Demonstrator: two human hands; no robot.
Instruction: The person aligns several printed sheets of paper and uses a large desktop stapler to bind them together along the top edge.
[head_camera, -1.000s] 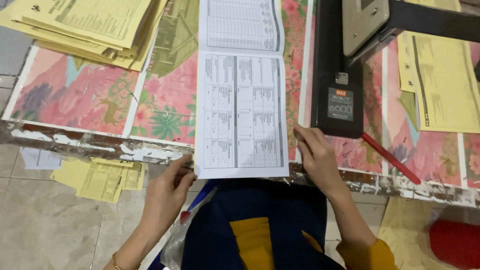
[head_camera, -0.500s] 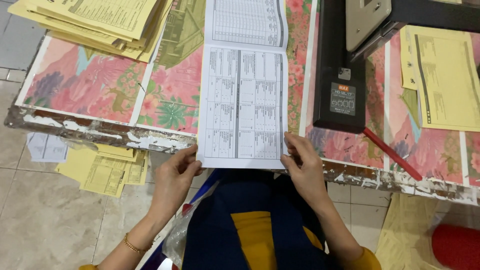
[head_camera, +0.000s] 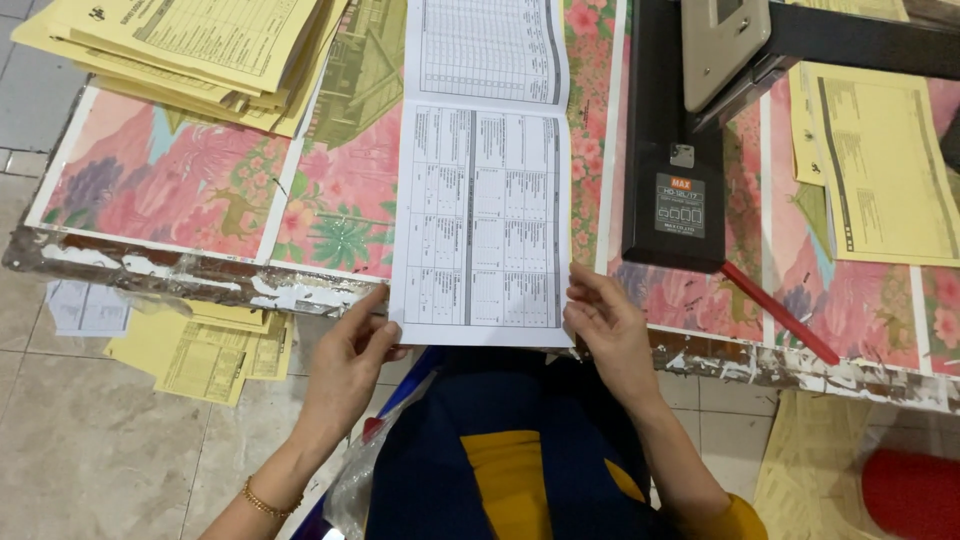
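A long white printed sheet with tables (head_camera: 482, 215) lies on a flowery pink table cover (head_camera: 170, 180) and hangs over the table's near edge. My left hand (head_camera: 350, 365) pinches the sheet's lower left corner. At the lower right edge of the sheet my right hand (head_camera: 608, 330) grips the paper between its fingertips. The sheet has a crease across it, with its upper part running out of view at the top.
A large black stapler (head_camera: 675, 140) stands right of the sheet, a red stick (head_camera: 782, 315) beside it. Yellow forms are stacked at top left (head_camera: 190, 50) and right (head_camera: 880, 165). More yellow papers (head_camera: 205, 345) lie on the tiled floor. A red object (head_camera: 910, 490) sits at bottom right.
My right hand slid from the sheet's right side down to its lower right edge. My left hand rose onto the lower left corner. The view shifted slightly.
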